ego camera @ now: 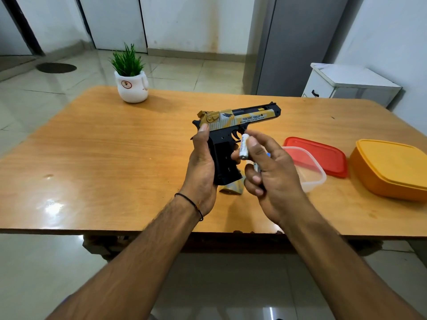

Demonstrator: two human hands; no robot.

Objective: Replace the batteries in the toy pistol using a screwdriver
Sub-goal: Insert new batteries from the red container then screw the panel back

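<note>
My left hand [201,167] grips the toy pistol [238,121] by its black grip, barrel pointing right, above the wooden table [104,158]. The grip's side is bare black, and its gold-and-grey cover [233,187] lies on the table just below. My right hand [272,172] pinches a white battery [243,146] between thumb and forefinger, right beside the grip. A second small item, partly hidden, is tucked under the lower fingers of that hand. No screwdriver shows.
A clear plastic box [309,174] sits behind my right hand, its red lid [318,155] beside it. An orange lidded box [390,169] stands at the right edge. A potted plant [131,76] stands at the table's far left.
</note>
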